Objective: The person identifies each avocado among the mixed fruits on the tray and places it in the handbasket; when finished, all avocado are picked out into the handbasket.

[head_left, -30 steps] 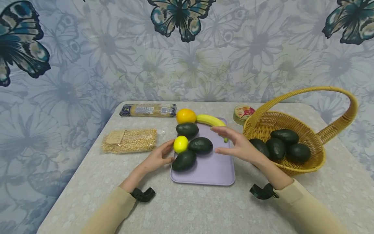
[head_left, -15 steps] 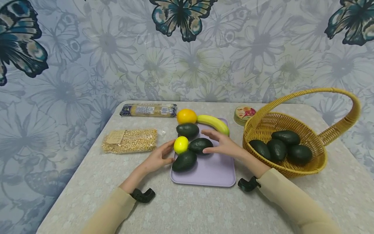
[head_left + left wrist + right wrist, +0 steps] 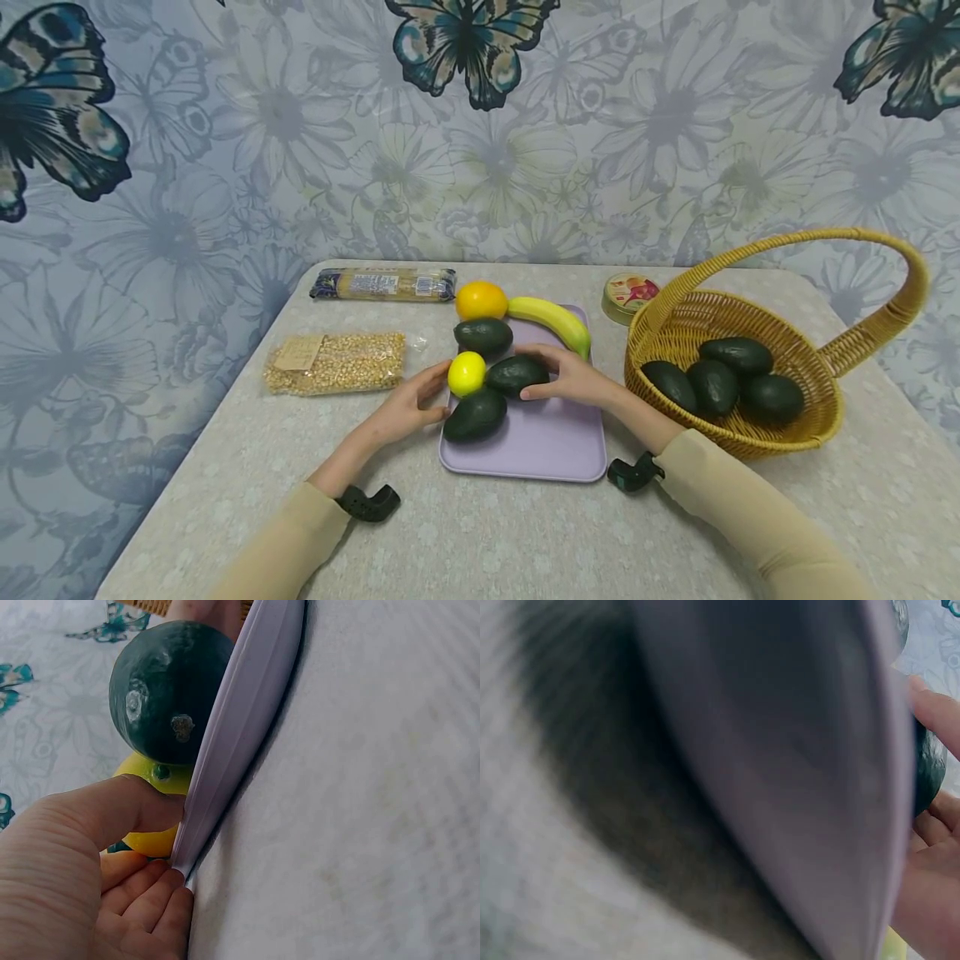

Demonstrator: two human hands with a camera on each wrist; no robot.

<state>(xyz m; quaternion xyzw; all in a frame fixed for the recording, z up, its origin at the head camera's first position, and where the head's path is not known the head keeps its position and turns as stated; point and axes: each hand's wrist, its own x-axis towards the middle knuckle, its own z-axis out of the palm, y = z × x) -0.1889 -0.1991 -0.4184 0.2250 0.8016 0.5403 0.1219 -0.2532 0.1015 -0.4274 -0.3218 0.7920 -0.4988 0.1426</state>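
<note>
A lilac tray carries avocados and a yellow lemon. My right hand has its thumb and fingers around the right avocado, which rests on the tray. At the tray's left edge is my left hand, beside the lemon and the front avocado. The left wrist view shows that thumb at the tray's rim, with the fingers loosely bent beyond it. Another avocado lies further back. The tray's rim hides part of my right hand's grip in the right wrist view.
An orange and a banana lie at the tray's back end. To the right stands a tall-handled wicker basket holding several avocados. A round tin, a corn kernel bag and a pasta pack lie around.
My right hand has moved left from above the tray's right side and closed around the right avocado. The left hand has stayed in place.
</note>
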